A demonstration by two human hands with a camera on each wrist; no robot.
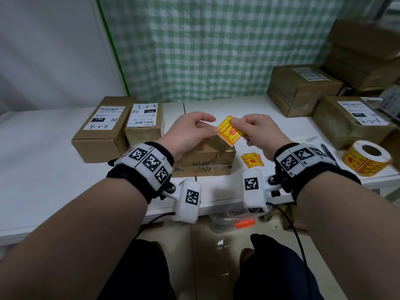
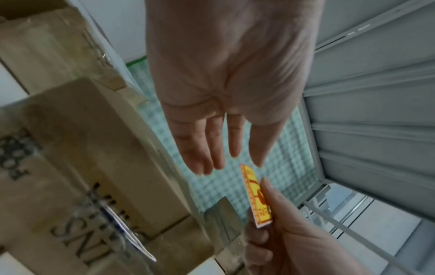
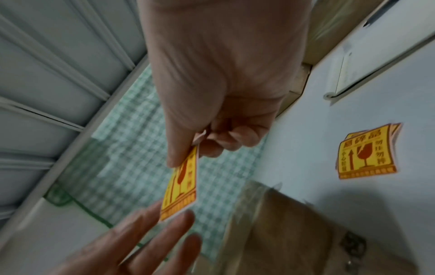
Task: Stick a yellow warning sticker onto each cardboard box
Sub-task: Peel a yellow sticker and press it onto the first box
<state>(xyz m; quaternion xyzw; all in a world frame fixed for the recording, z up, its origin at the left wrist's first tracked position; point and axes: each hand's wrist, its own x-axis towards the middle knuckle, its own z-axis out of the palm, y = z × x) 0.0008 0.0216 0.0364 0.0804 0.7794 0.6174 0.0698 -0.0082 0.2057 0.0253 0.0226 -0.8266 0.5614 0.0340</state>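
Note:
A yellow warning sticker (image 1: 229,131) on its white backing is pinched at its right edge by my right hand (image 1: 236,123), thumb on the printed face (image 3: 181,188). My left hand (image 1: 213,126) is held beside it with fingers straight (image 2: 221,148), and its fingertips (image 3: 186,217) reach the sticker's left corner (image 2: 255,197); it grips nothing. Both hands hover above a cardboard box (image 1: 203,159) with dark print and clear tape (image 2: 94,148). Two labelled boxes (image 1: 101,128) (image 1: 145,122) lie to the left, and two more (image 1: 303,87) (image 1: 350,120) to the right.
A roll of yellow stickers (image 1: 365,158) stands at the right on the white table (image 1: 43,148). A small pile of loose stickers (image 1: 252,160) (image 3: 367,154) lies right of the middle box. More cartons (image 1: 368,50) are stacked at the back right. A green checked cloth (image 1: 216,50) hangs behind.

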